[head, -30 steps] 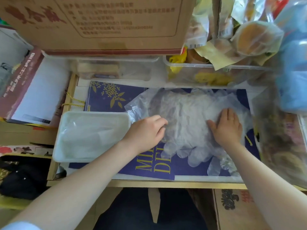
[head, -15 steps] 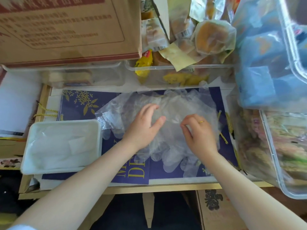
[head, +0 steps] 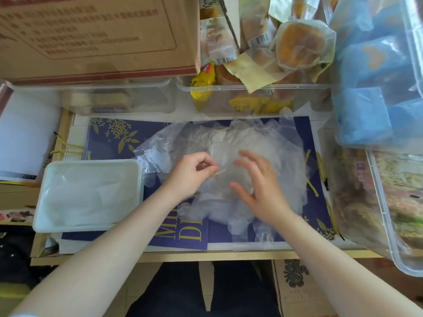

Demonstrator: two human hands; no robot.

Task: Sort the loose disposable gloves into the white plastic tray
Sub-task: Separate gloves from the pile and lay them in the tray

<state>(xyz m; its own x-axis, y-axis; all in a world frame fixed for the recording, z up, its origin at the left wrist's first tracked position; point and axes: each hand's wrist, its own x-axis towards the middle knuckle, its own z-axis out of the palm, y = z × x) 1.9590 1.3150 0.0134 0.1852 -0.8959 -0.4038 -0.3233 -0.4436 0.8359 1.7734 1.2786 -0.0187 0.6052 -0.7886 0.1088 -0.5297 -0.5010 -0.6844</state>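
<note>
A heap of clear disposable gloves (head: 231, 143) lies on a dark blue printed sheet (head: 107, 138) in the middle of the table. To its left stands the white plastic tray (head: 49, 221), with thin plastic lying inside it. My left hand (head: 194, 177) is over the heap with thumb and fingertips pinching a glove edge near the heap's middle. My right hand (head: 258, 191) hovers just right of it, fingers spread and slightly bent, holding nothing that I can see.
A cardboard box (head: 91, 35) sits on clear tubs at the back. A tub of wrapped buns and snacks (head: 263, 94) is behind the heap. A large clear bin (head: 389, 202) with packets crowds the right side. White paper (head: 25, 133) lies far left.
My left hand went from pressing flat on the heap to pinching a glove edge. My right hand let go its curl and spread open. The view shifted slightly.
</note>
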